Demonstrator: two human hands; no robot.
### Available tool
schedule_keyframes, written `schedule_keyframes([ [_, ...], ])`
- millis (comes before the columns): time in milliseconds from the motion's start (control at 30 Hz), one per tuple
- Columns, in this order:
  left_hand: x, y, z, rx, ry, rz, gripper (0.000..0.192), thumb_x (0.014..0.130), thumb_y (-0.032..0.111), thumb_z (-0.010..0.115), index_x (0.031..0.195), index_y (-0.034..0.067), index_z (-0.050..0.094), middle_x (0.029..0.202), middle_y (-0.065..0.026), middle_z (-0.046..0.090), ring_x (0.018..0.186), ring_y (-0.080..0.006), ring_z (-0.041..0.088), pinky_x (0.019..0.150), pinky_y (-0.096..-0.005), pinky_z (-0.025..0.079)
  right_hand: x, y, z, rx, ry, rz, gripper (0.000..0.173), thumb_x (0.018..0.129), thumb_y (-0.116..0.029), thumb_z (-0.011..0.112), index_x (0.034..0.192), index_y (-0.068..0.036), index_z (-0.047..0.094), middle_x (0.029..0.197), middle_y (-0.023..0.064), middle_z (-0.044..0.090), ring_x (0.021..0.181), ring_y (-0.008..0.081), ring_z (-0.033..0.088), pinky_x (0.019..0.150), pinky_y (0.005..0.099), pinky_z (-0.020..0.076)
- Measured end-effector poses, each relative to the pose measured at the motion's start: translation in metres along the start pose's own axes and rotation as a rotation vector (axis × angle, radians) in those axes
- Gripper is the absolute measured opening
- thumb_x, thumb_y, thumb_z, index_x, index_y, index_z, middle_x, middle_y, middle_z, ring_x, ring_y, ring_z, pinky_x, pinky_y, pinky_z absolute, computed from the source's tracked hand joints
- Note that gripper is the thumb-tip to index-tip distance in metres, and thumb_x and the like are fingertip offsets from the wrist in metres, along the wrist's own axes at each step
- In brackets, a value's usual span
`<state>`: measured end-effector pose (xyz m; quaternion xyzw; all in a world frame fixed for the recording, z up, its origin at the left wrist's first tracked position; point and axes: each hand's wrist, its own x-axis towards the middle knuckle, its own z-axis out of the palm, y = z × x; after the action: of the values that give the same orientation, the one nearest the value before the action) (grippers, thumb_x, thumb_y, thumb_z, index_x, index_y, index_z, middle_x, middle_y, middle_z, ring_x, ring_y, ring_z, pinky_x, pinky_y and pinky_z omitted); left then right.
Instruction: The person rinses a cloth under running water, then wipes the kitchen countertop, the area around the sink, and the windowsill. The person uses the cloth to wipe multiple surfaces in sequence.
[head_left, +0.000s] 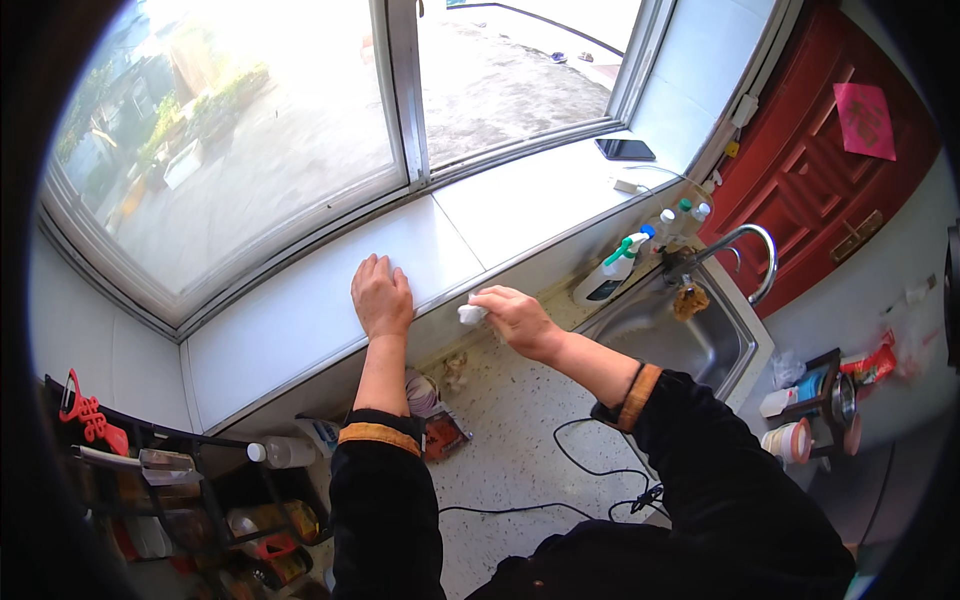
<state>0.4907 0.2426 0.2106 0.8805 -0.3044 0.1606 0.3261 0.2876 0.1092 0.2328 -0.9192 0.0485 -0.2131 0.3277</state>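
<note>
My left hand (381, 298) lies palm down near the front edge of the white tiled windowsill (277, 352), with no object visible in it. To its right, my right hand (519, 321) pinches a crumpled white tissue or cloth (471, 314) between thumb and fingers, just off the sill's front edge. Below both hands runs the speckled countertop (510, 442). A sliding window (414, 97) rises behind the sill.
A spray bottle (611, 271) and several capped bottles stand by the steel sink (645, 337) and curved faucet (769, 255). A smartphone (625, 149) lies on the sill. Black cable (517, 511) crosses the counter. A black rack (202, 480) holds jars at left.
</note>
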Motion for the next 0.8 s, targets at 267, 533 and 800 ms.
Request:
schedule_keyframes([
  [267, 0.000, 0.000, 0.001, 0.024, -0.002, -0.006, 0.033, 0.087, 0.019, 0.059, 0.114, 0.002, 0.065, 0.129, -0.0170, 0.060, 0.126, -0.0324, 0.050, 0.109, -0.0426, 0.037, -0.005, 0.010, -0.049, 1.639, 0.101, 0.548, 0.041, 0.104, -0.018, 0.031, 0.134, 0.008, 0.043, 0.123, 0.0222, 0.060, 0.110, 0.0292, 0.063, 0.096, 0.0394, 0.0506],
  [533, 0.000, -0.001, 0.000, -0.010, 0.003, -0.003, 0.033, 0.087, 0.019, 0.059, 0.114, 0.001, 0.065, 0.129, -0.0165, 0.060, 0.126, -0.0324, 0.050, 0.108, -0.0427, 0.036, 0.067, 0.049, -0.050, 0.746, 0.137, 0.556, 0.034, 0.098, -0.020, 0.051, 0.123, 0.003, 0.056, 0.110, 0.0160, 0.067, 0.090, 0.0244, 0.068, 0.080, 0.0360, 0.0545],
  [800, 0.000, 0.000, 0.000, 0.001, 0.000, 0.003, 0.033, 0.087, 0.019, 0.060, 0.114, 0.001, 0.065, 0.129, -0.0165, 0.059, 0.126, -0.0323, 0.050, 0.108, -0.0428, 0.037, 0.101, 0.080, -0.031, -0.343, 0.329, 0.391, 0.029, 0.084, -0.025, 0.071, 0.105, -0.006, 0.069, 0.098, 0.0137, 0.071, 0.093, 0.0301, 0.067, 0.085, 0.0361, 0.0513],
])
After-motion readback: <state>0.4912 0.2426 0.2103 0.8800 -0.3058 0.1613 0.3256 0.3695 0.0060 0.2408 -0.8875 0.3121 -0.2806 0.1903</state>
